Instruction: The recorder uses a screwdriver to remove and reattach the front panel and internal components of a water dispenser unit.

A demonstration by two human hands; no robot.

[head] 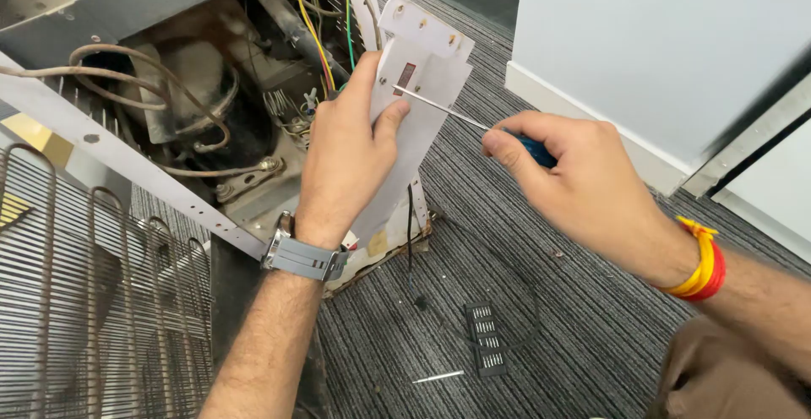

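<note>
The left hand (342, 153) has its grip closed on a white plastic cover panel (420, 89), thumb over the front face and fingers wrapped behind the edge, holding it at the open rear compartment of an appliance lying on the grey striped carpet (541, 318). The right hand (574, 178) is closed around the blue handle of a screwdriver (460, 115), whose thin steel shaft reaches to about 10 o'clock from that hand and ends with its tip on the panel face, just beside the left thumb and near a small dark slot. The screwdriver's long axis runs from the handle at roughly 4 o'clock up to the tip at 10 o'clock, nearly level with a slight rise. The panel's long axis stands steeply, its top leaning toward 1 o'clock and its lower end at the appliance base, near 6 o'clock. The chief risk, as I judge it, is the tip skidding off the smooth plastic into the thumb right beside it, since the panel is only hand-held and could flex under a push. Loose yellow, green and red wires (325, 26) hang just behind the panel at 11 o'clock and could be snagged or nicked. A small black vent piece (487, 339) lies on the carpet at 6 o'clock, well apart from both hands.
</note>
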